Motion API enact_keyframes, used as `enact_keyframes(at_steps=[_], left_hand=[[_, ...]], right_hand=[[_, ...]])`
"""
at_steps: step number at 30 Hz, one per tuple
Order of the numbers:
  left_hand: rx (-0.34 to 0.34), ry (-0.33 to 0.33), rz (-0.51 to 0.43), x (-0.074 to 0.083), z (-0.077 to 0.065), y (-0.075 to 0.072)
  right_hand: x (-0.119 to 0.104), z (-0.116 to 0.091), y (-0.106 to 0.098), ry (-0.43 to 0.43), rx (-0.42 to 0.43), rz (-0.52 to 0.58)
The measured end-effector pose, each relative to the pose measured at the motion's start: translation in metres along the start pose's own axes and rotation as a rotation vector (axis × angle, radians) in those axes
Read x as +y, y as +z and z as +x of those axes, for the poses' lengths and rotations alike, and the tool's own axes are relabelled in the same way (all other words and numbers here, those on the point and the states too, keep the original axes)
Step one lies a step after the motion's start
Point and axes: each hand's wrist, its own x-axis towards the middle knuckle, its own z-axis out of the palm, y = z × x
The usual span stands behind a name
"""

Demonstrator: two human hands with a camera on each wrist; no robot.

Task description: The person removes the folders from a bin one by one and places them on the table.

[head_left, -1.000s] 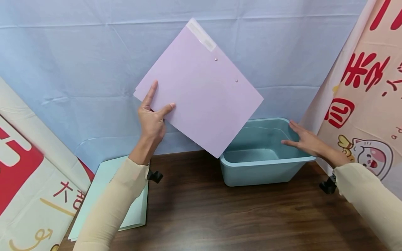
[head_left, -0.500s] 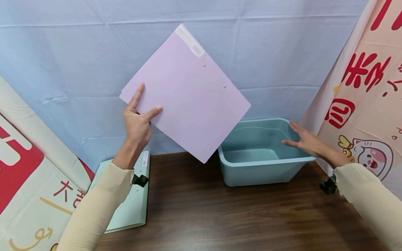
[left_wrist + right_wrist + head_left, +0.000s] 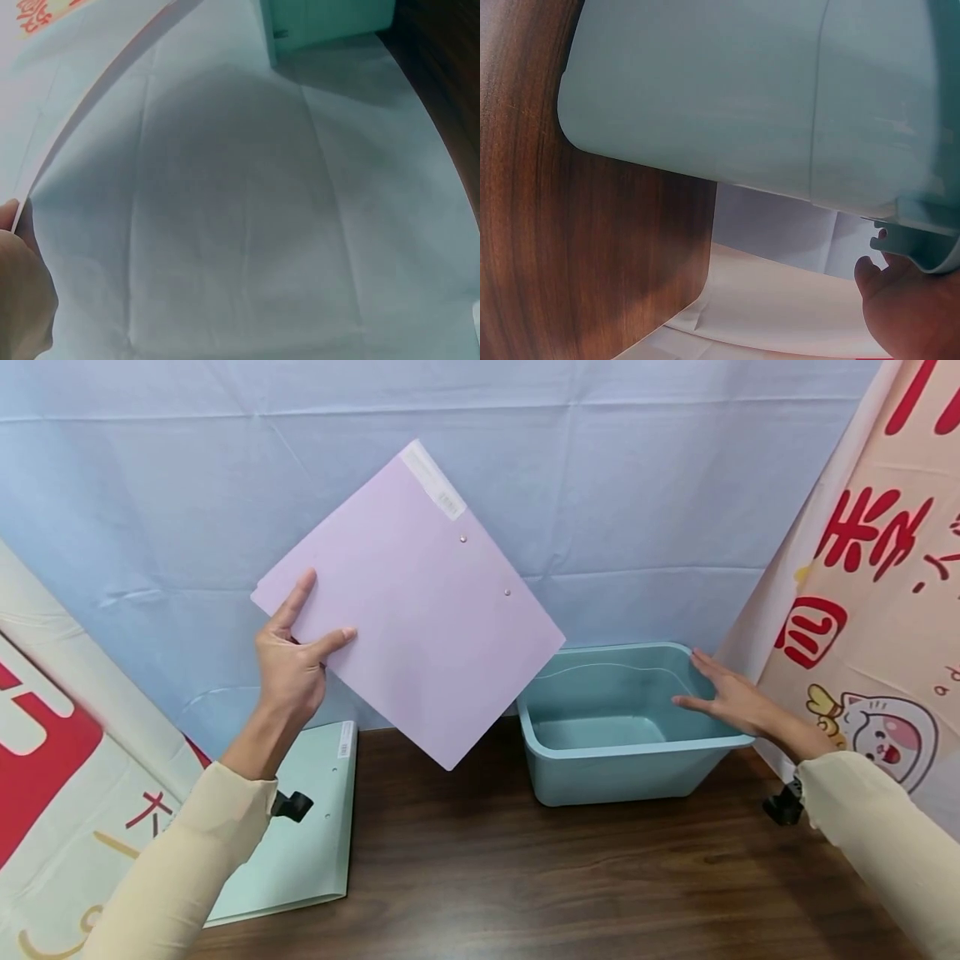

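In the head view my left hand [image 3: 288, 668] grips a lilac file folder [image 3: 420, 618] near its lower left edge, with the thumb and index finger on the facing side and the other fingers hidden behind. The folder is tilted cornerwise in the air, a white label strip at its top corner. In the left wrist view it shows edge-on as a thin curved line [image 3: 94, 94]. My right hand [image 3: 738, 700] holds the right rim of a blue-green plastic bin [image 3: 607, 768], thumb inside. The right wrist view shows fingers hooked at the rim.
Light green folders [image 3: 307, 843] lie on the left of the dark wooden table [image 3: 525, 877], partly under my left forearm. A pale blue cloth [image 3: 637, 485] hangs behind the table. Printed banners [image 3: 847, 610] flank both sides.
My left hand has carried the lilac folder left and slightly down, away from the bin. More of the green folder's right side shows. The right hand and bin stay put.
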Motion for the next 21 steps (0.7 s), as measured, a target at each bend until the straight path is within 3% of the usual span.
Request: enact_keyframes(at_steps=[21], left_hand=[[-0.106, -0.118, 0.036, 0.024, -0.006, -0.048]], right_hand=[[0.005, 0.002, 0.001, 0.010, -0.004, 0.006]])
